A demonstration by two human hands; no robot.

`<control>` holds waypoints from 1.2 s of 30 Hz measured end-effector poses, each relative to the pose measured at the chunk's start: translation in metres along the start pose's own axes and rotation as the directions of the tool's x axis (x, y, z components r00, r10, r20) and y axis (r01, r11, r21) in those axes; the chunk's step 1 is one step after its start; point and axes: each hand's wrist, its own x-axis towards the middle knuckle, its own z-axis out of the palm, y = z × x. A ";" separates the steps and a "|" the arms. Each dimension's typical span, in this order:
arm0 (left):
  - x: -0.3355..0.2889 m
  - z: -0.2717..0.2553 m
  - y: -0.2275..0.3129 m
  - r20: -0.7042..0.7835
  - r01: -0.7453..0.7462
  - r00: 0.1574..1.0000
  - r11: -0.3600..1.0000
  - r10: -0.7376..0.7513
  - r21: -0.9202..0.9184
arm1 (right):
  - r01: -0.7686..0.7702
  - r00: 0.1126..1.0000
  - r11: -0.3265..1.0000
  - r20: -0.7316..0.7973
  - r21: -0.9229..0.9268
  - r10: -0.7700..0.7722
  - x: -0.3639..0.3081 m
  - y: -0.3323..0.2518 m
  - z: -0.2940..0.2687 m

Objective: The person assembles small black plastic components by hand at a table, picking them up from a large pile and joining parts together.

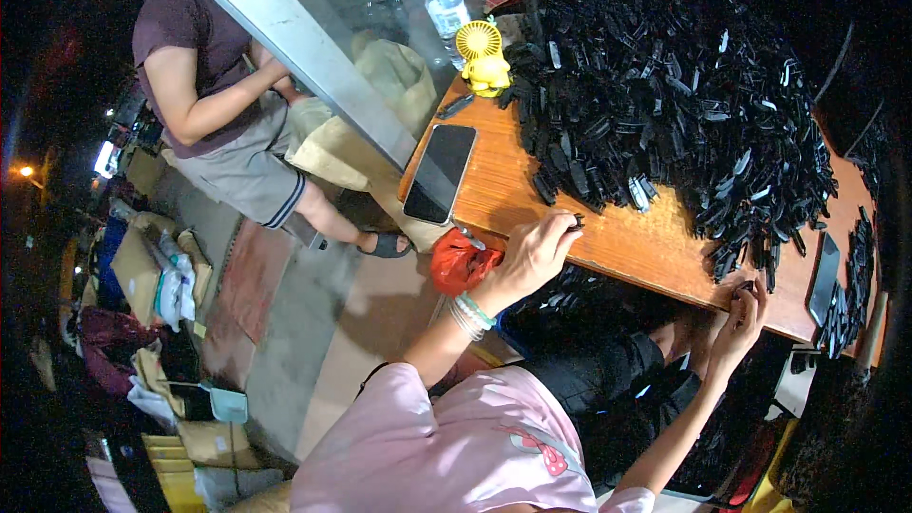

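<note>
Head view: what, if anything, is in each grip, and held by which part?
Left grip: a black piece; held part too small to tell. Right grip: seemingly a dark piece, held part also unclear.

Yellow fan (pixel 485 65) beside clear bottle (pixel 445 8); dark-screened phone (pixel 440 174)

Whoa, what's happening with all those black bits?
A person in a pink shirt sits at a wooden table with a big heap of small black pieces on it. The left hand pinches one little black piece near the front edge. The right hand is curled at that edge, with something dark at its fingertips, too small to make out. A smartphone and a yellow fan are toward the left end. Another person is off to the left.
</note>
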 end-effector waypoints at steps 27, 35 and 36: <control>-0.028 -0.042 0.063 0.397 0.313 0.912 0.797 -0.101 -0.517 | -0.389 0.908 0.498 0.231 0.775 0.349 -0.043 -0.097 -0.007; -0.019 -0.042 0.078 0.558 0.583 0.797 0.539 -0.232 -0.608 | -0.528 0.840 0.506 0.509 0.682 0.190 -0.051 -0.153 -0.019; -0.020 -0.041 0.076 0.563 0.582 0.794 0.552 -0.229 -0.597 | -0.526 0.839 0.474 0.521 0.706 0.155 -0.053 -0.163 -0.018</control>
